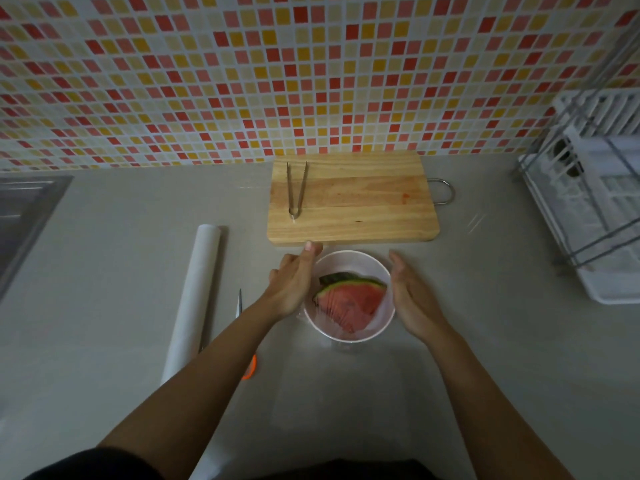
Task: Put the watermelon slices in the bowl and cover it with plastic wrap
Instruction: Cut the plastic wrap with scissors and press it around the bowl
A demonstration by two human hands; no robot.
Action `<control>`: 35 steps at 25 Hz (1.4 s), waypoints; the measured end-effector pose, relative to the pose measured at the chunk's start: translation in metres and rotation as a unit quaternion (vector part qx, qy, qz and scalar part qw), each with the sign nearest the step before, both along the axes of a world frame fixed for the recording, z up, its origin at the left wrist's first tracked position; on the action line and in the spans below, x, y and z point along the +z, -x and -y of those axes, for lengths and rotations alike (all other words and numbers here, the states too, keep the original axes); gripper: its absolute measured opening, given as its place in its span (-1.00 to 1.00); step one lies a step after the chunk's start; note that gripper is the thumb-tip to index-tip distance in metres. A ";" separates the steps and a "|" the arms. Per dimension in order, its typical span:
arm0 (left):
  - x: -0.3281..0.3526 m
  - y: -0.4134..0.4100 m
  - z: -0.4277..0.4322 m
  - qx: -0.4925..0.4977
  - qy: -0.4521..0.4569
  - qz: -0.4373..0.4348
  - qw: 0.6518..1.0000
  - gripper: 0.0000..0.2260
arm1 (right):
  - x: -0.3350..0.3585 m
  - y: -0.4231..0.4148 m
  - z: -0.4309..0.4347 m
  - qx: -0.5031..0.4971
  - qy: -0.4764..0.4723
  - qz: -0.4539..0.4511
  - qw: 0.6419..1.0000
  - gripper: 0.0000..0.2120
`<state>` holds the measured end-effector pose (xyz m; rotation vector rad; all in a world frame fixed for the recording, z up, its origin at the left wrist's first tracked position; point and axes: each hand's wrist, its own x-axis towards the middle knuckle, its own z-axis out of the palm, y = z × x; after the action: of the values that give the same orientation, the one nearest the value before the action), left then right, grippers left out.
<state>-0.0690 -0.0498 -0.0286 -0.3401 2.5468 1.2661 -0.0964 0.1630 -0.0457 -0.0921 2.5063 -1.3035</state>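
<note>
Grey counter (450, 341) bears a bowl (349, 259) holding watermelon slices (349, 303)

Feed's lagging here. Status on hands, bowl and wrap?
Left hand and right hand open, flanking the bowl. Watermelon slices inside, plastic wrap over them. Nothing in the way.

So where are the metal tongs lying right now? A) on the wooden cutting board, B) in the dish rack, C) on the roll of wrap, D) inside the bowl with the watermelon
A: the tongs lie on the left part of the wooden cutting board, behind the bowl that holds the watermelon slices.
</note>
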 end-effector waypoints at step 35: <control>-0.004 -0.039 -0.002 0.159 -0.196 -0.074 0.965 -0.54 | 0.044 0.033 0.036 0.091 -0.067 0.067 0.991 0.08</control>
<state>-0.0304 -0.0477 -0.0324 -0.6019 2.3398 1.9393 -0.1291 0.1271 -0.0012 -0.1908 2.4011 -1.0323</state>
